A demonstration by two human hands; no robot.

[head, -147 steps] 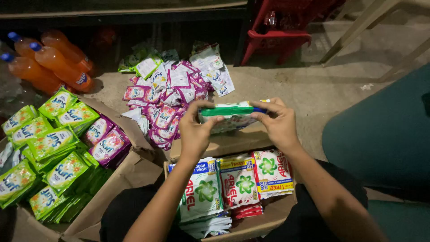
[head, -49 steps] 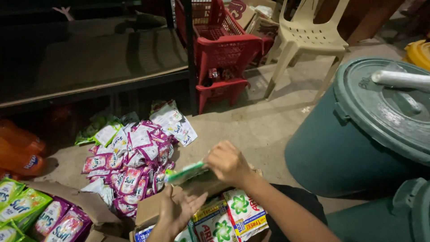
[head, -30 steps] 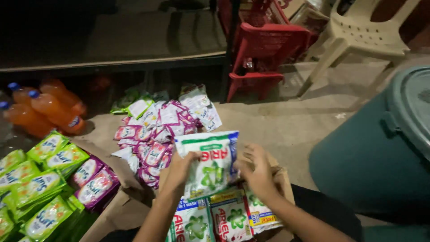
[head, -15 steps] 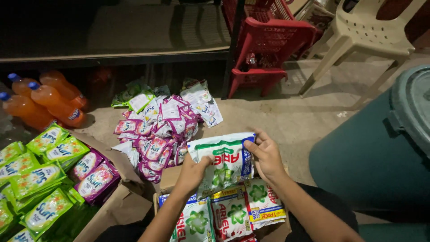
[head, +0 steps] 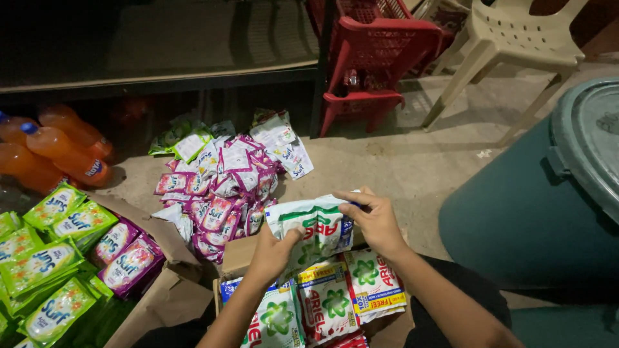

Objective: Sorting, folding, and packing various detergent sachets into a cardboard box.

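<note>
Head view: a glossy, crinkled white-and-green sachet pack [head: 314, 229] is up between both hands, just above an open cardboard box [head: 240, 252] of flat packs [head: 322, 303]. Its long axis runs left to right, tilted up to the right, print upside down. Left hand [head: 274, 252] pinches the lower left edge, fingers pressed together on the film. Right hand [head: 374, 219] grips the right end, fingers [head: 353, 196] curled over the top. Shiny pink sachets [head: 225, 187] are heaped on the concrete floor [head: 412, 167] just beyond.
</note>
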